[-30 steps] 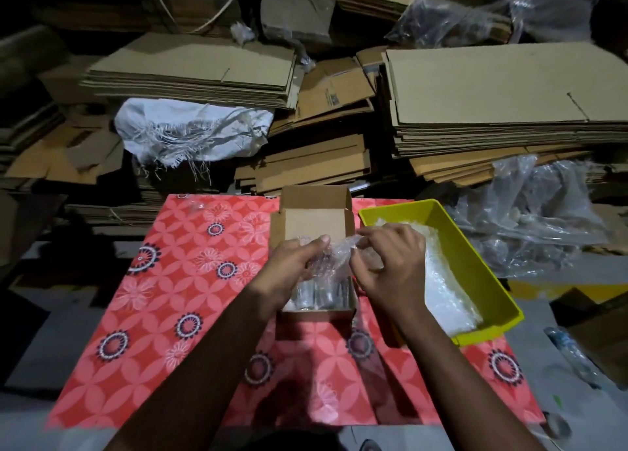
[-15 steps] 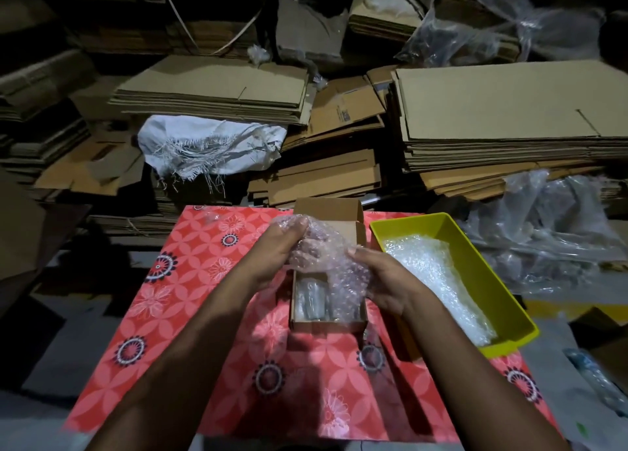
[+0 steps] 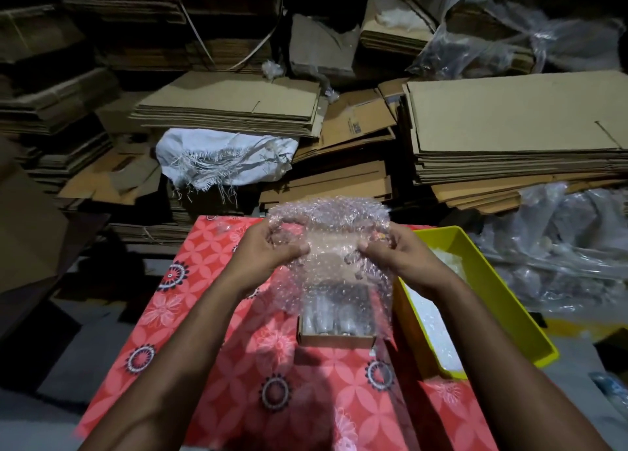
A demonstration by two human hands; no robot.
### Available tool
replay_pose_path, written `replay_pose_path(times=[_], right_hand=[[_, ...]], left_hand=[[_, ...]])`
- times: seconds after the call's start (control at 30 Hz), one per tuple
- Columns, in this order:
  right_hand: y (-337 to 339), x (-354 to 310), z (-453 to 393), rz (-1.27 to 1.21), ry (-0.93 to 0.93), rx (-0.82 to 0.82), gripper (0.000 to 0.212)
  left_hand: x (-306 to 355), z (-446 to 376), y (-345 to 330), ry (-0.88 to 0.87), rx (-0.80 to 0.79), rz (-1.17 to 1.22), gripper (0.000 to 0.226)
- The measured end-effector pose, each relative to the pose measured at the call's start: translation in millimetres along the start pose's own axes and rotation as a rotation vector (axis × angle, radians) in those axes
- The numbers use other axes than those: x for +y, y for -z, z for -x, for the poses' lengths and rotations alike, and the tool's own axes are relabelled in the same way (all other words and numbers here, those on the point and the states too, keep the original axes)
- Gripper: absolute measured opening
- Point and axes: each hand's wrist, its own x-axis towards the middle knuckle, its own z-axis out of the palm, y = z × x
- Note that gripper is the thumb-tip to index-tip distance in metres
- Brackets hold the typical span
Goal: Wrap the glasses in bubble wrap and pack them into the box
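At centre frame, left hand (image 3: 272, 253) and right hand (image 3: 397, 257) each pinch a bubble wrap sheet (image 3: 331, 233), spread crosswise. Directly below lies the box (image 3: 336, 340), wrapped glasses (image 3: 334, 318) inside, equally near both hands; yellow tray (image 3: 503, 297) right.
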Motion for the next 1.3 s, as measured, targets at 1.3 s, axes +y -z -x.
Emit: replay_pose_path(times=[1.3], right_hand=[[13, 7, 7, -0.039, -0.193, 0.094, 0.060]], left_hand=[[-12, -8, -31, 0.222, 0.110, 0.219, 0.082]])
